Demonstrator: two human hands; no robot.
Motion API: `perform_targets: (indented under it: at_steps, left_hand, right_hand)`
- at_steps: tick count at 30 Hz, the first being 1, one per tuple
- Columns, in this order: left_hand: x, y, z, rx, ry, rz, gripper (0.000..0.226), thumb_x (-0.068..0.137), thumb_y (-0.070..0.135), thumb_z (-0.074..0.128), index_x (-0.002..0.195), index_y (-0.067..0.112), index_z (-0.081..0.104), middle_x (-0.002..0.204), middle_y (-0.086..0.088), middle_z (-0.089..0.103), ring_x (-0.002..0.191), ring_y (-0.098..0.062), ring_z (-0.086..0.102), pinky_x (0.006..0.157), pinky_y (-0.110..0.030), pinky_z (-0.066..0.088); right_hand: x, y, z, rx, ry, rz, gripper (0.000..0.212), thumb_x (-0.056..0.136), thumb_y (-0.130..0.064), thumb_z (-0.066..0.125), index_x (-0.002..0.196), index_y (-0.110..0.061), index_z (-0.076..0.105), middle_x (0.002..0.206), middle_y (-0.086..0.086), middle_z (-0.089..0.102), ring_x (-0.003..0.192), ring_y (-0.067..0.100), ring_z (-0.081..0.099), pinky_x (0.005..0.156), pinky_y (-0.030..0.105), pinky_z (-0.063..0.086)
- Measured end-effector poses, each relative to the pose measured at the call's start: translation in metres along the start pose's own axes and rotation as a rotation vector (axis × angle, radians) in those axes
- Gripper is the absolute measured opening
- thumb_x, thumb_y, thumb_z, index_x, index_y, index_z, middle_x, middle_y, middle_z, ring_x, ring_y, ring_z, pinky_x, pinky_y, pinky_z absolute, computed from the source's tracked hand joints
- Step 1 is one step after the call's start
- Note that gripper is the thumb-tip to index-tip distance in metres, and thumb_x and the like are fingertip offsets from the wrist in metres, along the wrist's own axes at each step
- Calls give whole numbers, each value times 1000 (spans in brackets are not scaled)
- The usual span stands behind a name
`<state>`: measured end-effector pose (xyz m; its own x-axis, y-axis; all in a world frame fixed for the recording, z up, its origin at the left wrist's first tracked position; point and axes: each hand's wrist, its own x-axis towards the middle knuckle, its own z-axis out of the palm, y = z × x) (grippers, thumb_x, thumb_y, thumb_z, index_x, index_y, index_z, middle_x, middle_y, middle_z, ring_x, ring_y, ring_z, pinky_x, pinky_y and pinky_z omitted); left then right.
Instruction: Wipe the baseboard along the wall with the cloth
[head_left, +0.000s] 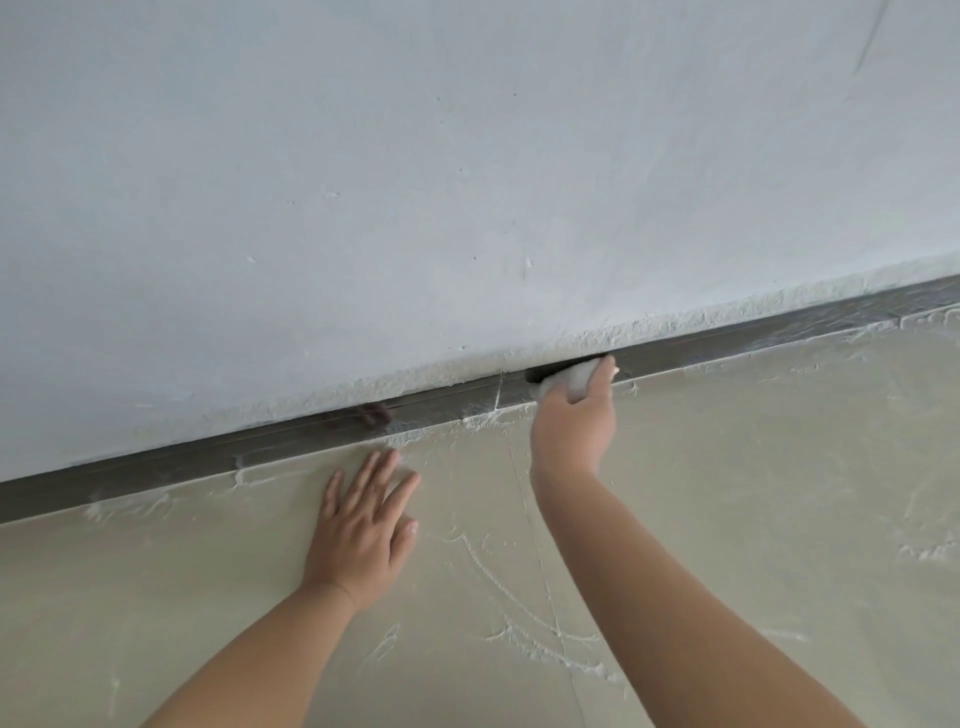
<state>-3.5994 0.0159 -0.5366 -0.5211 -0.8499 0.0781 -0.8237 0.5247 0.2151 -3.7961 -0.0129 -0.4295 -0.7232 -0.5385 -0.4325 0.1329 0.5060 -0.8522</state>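
Pressing a small white cloth against the dark grey baseboard strip at the wall's foot, right hand gripped it, fingers curled. Left hand lay flat, fingers spread, on the dusty beige floor. Risk: cloth could smear white plaster dust along the strip.

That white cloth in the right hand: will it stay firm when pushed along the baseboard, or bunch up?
The cloth looks soft and floppy: it sits wadded in the right hand, so it will probably bunch rather than hold a shape. It seems light. On the glossy dark baseboard it should slide easily, though white residue may drag.
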Motion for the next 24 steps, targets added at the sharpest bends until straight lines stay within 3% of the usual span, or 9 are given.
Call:
perform_targets:
  at_steps: [3, 6, 9, 11, 14, 17, 19, 21, 24]
  left_hand:
    - [0, 0, -1, 0, -13, -1, 52, 97, 43, 4, 122, 17, 43, 127, -15, 56, 141, -5, -9, 113, -31, -2]
    - [-3, -3, -2, 21, -18, -5, 52, 97, 43, 4, 121, 18, 43, 127, -15, 56, 142, -7, -6, 109, -33, 4]
    - [-12, -10, -6, 43, -11, -33, 52, 98, 43, 3, 120, 18, 43, 126, -16, 57, 135, -17, 9, 101, -41, 16]
    - [-18, -18, -8, 55, 9, -33, 53, 98, 44, 3, 120, 18, 44, 131, -14, 52, 138, -15, 5, 96, -43, 21]
    - [-21, -28, -10, 54, 26, -17, 53, 97, 44, 4, 119, 17, 44, 132, -10, 46, 142, -8, -6, 95, -42, 23]
    - [-21, -30, -12, 69, 3, -14, 53, 97, 44, 4, 119, 17, 44, 124, -17, 58, 133, -19, 11, 95, -42, 23]
    - [-22, -29, -12, 72, -1, -21, 54, 97, 45, 4, 119, 17, 44, 123, -17, 58, 129, -24, 20, 95, -42, 22]
    - [-22, -28, -12, 77, -6, -24, 54, 97, 44, 3, 119, 16, 44, 123, -17, 59, 124, -27, 30, 95, -43, 22]
    - [-21, -27, -13, 80, -20, -28, 54, 97, 44, 2, 119, 16, 44, 122, -17, 59, 123, -27, 31, 94, -43, 22]
  right_hand:
    - [-17, 7, 14, -57, -110, 31, 65, 90, -2, 35, 148, -18, 11, 144, 15, 39, 100, 16, 35, 96, 29, 33]
    - [-33, 9, 24, -64, -241, 129, 62, 94, -4, 33, 148, -20, 10, 148, 7, 34, 125, 23, 43, 109, 36, 34]
    - [-39, 3, 27, -20, -279, 214, 61, 92, 1, 32, 148, -17, 15, 140, 6, 43, 122, 24, 46, 97, 26, 39]
    - [-37, -8, 24, 12, -239, 247, 58, 91, 4, 33, 145, -12, 23, 107, 1, 61, 105, 24, 50, 76, 18, 38]
    - [-34, -22, 17, 93, -197, 255, 56, 90, 4, 37, 142, -14, 28, 68, -13, 56, 92, 15, 47, 54, 10, 36]
    - [-43, -24, 18, 69, -209, 182, 41, 89, 3, 35, 122, -20, 40, 93, 2, 71, 76, 10, 50, 45, 3, 33]
    - [-48, -21, 23, 20, -187, 118, 36, 90, 2, 31, 121, -12, 41, 86, -2, 66, 66, 9, 47, 52, 6, 36]
    - [-47, -19, 31, 21, -189, 131, 34, 91, 2, 31, 121, -13, 38, 102, 1, 62, 78, 14, 45, 71, 17, 36]
    - [-30, -14, 34, 19, -202, 226, 36, 89, 5, 40, 117, -18, 35, 109, 3, 48, 87, 19, 43, 74, 19, 36]
